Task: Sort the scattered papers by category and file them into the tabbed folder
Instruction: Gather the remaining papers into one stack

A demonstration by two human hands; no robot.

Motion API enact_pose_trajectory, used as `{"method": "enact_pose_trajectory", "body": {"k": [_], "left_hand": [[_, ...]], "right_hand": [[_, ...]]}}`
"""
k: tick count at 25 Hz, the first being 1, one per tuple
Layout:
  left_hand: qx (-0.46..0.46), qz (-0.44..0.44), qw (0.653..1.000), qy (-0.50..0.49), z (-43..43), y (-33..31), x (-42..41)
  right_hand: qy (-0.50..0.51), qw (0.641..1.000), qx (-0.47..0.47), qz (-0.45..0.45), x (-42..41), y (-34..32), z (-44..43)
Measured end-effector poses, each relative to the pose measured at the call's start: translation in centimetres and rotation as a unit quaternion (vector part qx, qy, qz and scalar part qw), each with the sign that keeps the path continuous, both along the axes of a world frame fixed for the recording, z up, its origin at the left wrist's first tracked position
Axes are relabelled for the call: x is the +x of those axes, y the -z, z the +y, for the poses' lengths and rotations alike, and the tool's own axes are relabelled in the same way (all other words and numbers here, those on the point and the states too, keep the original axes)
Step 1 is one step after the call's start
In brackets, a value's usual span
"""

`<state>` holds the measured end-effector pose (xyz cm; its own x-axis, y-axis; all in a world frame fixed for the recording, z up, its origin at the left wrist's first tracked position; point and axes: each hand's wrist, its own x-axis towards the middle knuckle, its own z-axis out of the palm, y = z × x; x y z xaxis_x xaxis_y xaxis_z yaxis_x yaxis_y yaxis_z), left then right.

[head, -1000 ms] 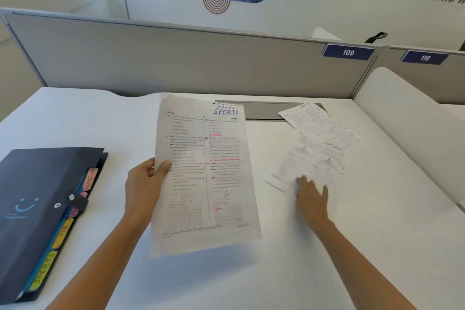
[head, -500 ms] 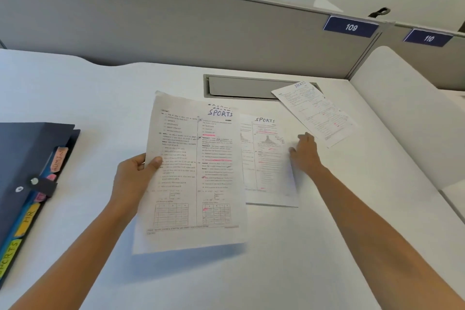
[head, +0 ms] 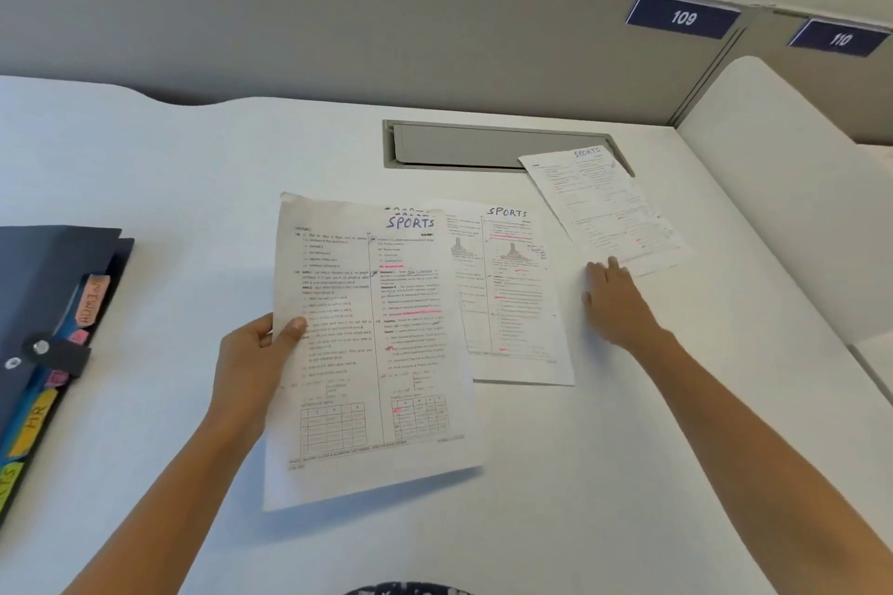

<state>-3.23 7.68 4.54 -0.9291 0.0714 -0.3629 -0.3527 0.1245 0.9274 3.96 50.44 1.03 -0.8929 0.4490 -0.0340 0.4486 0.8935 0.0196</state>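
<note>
— Where are the papers?
— The left grip [head: 251, 362] pinches the held sheet [head: 367, 343], headed SPORTS, by its left edge, thumb on the front, lifted over the white table [head: 580, 473]. A second SPORTS sheet [head: 512, 295] lies flat just right of it, and a third, angled sheet [head: 604, 208] lies beyond.
— And the right grip [head: 616, 300]?
— Spread flat, fingers straight, tips at the angled sheet's near edge.
— The folder?
— The dark tabbed folder [head: 43, 285] lies at the table's left edge, snapped closed, coloured tabs sticking out.
</note>
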Motion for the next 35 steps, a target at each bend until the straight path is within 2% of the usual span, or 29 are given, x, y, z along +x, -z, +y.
{"method": "enact_pose_trajectory", "body": {"k": [3,7,10,12,15,19,22,25,27,31,33,35], "left_hand": [[-0.005,-0.01,1.0,-0.003,-0.1,0.1,0.0],[-0.01,-0.009,1.0,-0.002,-0.1,-0.1,0.4],[-0.015,-0.005,1.0,0.005,-0.3,-0.2,0.7],[-0.022,0.004,1.0,0.007,-0.5,-0.5,0.7],[-0.017,0.015,1.0,0.001,-0.7,-1.0,1.0],[-0.015,0.014,1.0,-0.003,-1.1,-1.0,1.3],[-0.005,0.004,1.0,-0.008,-1.3,-1.0,1.4],[0.004,0.0,1.0,-0.009,-1.6,-1.0,1.4],[0.004,-0.005,1.0,-0.017,-1.8,-1.1,1.3],[0.007,-0.014,0.999,-0.031,-2.6,-1.3,1.1],[0.019,-0.023,0.999,-0.039,-3.0,-1.3,0.9],[0.025,-0.035,0.998,-0.047,-3.3,-1.4,0.6]], "right_hand": [[-0.067,0.996,0.019,0.061,4.8,0.2,-6.3],[-0.048,0.989,-0.039,0.137,8.9,-0.5,-11.9],[0.064,0.969,-0.128,0.199,8.9,-1.6,-11.0],[0.178,0.95,-0.118,0.23,8.3,-1.3,-7.5],[0.325,0.93,-0.093,0.143,7.4,-0.5,-2.4],[0.396,0.905,-0.109,0.11,6.4,-0.6,-1.4],[0.446,0.867,-0.182,0.126,6.1,-1.2,-2.1],[0.409,0.862,-0.247,0.168,6.4,-1.4,-2.7],[0.377,0.856,-0.256,0.243,6.8,-1.7,-3.8],[0.359,0.798,-0.276,0.397,6.3,-3.6,-7.9],[0.346,0.779,-0.288,0.437,5.7,-4.5,-10.0],[0.322,0.777,-0.306,0.446,4.7,-5.3,-11.8]]}}
